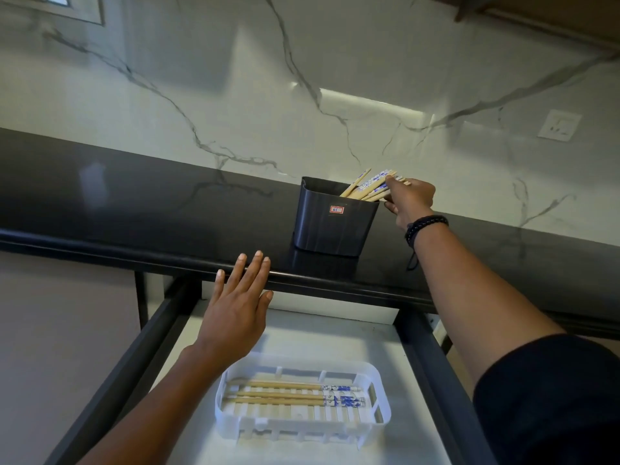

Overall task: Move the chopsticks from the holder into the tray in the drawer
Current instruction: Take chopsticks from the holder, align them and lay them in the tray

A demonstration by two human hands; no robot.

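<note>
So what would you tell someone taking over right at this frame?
Left hand: open, fingers straight, holding nothing, above the open drawer near the countertop edge.
Right hand: pinches the tops of the bundle of chopsticks leaning in the black holder on the countertop.
Done: a few wooden chopsticks lie side by side in the white tray in the drawer.
Left: lift the bundle out, lay it in the tray, and repeat if any remain in the holder.
</note>
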